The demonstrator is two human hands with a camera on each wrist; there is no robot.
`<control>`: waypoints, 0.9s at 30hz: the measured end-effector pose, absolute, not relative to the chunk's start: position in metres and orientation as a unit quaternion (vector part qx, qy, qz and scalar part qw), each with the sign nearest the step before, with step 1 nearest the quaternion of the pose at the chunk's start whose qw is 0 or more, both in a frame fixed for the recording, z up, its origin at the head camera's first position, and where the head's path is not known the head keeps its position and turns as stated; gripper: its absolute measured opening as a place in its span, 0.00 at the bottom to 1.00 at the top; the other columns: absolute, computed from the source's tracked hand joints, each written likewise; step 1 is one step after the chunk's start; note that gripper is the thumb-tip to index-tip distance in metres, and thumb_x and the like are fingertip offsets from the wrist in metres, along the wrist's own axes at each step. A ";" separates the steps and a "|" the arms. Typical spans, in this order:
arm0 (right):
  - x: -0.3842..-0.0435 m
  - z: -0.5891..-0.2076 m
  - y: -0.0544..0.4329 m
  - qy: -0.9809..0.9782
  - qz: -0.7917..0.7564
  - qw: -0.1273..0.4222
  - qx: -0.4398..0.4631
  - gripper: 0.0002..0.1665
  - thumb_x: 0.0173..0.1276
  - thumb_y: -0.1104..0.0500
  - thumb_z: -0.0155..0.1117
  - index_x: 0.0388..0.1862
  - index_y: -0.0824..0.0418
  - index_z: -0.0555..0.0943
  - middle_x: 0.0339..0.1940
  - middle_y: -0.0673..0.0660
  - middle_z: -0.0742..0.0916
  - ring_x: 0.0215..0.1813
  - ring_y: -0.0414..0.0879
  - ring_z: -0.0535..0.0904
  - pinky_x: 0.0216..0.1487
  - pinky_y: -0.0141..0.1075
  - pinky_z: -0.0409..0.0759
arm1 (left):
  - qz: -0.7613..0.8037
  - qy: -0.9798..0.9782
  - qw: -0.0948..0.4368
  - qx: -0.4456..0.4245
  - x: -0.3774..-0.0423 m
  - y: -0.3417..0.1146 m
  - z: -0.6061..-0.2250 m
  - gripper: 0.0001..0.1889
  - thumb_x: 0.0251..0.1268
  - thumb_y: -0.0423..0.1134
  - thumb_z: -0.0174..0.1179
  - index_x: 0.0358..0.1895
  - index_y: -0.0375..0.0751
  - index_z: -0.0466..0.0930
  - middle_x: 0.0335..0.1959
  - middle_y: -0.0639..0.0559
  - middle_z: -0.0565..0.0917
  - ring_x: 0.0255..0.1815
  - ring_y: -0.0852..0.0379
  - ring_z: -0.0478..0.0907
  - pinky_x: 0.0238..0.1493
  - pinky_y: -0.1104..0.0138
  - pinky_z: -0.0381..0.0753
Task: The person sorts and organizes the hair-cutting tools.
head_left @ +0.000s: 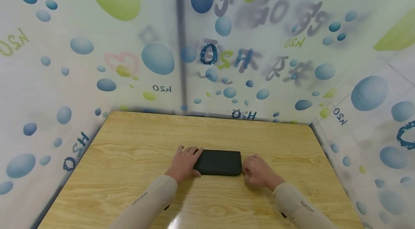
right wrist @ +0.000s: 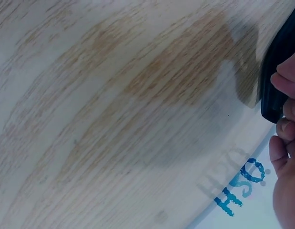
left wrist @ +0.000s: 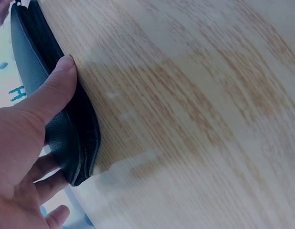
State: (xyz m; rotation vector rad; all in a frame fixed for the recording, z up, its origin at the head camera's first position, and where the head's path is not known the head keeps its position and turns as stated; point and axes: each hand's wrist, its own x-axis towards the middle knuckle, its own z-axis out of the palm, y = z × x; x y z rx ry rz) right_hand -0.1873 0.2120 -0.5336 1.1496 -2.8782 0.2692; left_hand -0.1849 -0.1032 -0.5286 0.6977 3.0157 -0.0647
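Observation:
A black zip wallet [head_left: 218,163], with a leather-like surface, lies flat on the wooden table. My left hand [head_left: 184,162] holds its left end, thumb at the near edge and the other fingers at the far side. In the left wrist view the zippered side of the wallet [left wrist: 40,52] gapes along its length, and the thumb [left wrist: 61,78] rests at that gap. Curled fingers of my right hand [head_left: 257,171] pinch the zipper at the wallet's right end. Those fingers hide the zipper pull; the right wrist view shows only the wallet's corner [right wrist: 271,98] beside them.
The wooden table [head_left: 146,131] extends around the wallet on all sides. Pale walls [head_left: 162,95] with blue and green bubbles and lettering stand behind the table and at its left and right edges.

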 end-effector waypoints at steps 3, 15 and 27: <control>-0.186 -0.534 0.210 -0.921 0.088 0.016 0.379 0.16 0.48 0.62 0.64 0.14 0.46 0.68 0.17 0.38 0.68 0.25 0.34 0.60 0.39 0.34 0.64 | -0.022 0.974 0.024 0.225 -0.185 -0.103 -0.529 0.52 0.45 0.69 0.67 0.74 0.51 0.61 0.68 0.50 0.73 0.67 0.51 0.71 0.69 0.46 0.63; -0.179 -0.534 0.196 -0.910 0.065 0.004 0.410 0.15 0.48 0.60 0.64 0.14 0.47 0.68 0.17 0.39 0.66 0.24 0.35 0.59 0.40 0.33 0.65 | -0.024 0.974 0.035 0.222 -0.185 -0.102 -0.526 0.52 0.45 0.69 0.67 0.74 0.52 0.61 0.68 0.50 0.72 0.68 0.51 0.71 0.69 0.46 0.62; -0.174 -0.528 0.183 -0.906 0.026 0.002 0.423 0.15 0.54 0.57 0.66 0.14 0.48 0.70 0.17 0.40 0.67 0.24 0.37 0.58 0.36 0.31 0.59 | -0.030 0.974 0.032 0.221 -0.184 -0.102 -0.526 0.51 0.45 0.70 0.67 0.74 0.52 0.61 0.68 0.50 0.73 0.67 0.52 0.71 0.69 0.47 0.63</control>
